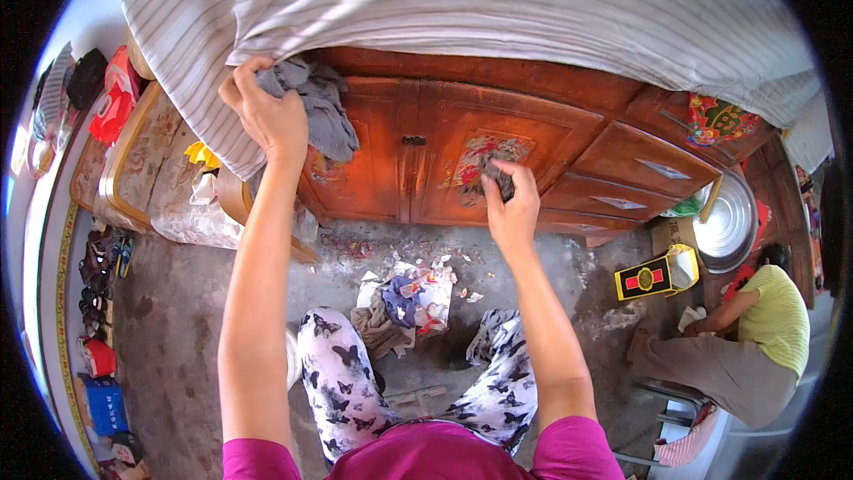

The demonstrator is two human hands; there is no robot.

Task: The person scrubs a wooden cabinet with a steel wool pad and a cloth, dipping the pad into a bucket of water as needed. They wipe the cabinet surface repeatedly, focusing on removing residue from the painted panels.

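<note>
My left hand [271, 116] is closed on a crumpled grey cloth [324, 111], high on the left side of the wooden cabinet [373, 151]. Its fingers also meet the hem of the striped sheet [498, 9] draped over the cabinet top; whether they pinch the hem I cannot tell. In my right hand [515, 209] is a dark grey scouring pad [500, 182], pressed to the right-hand door. Beside the pad, a colourful decal [471, 158] is partly worn away. Another patchy decal [329, 167] shows on the left door, below the grey cloth.
Rags [402, 300] and paper scraps lie on the floor between my knees. A cushioned wooden seat [164, 169] stands left. At right are a black-and-yellow box [647, 278], a large metal basin [724, 222] and a seated person [746, 342] in a yellow-green top.
</note>
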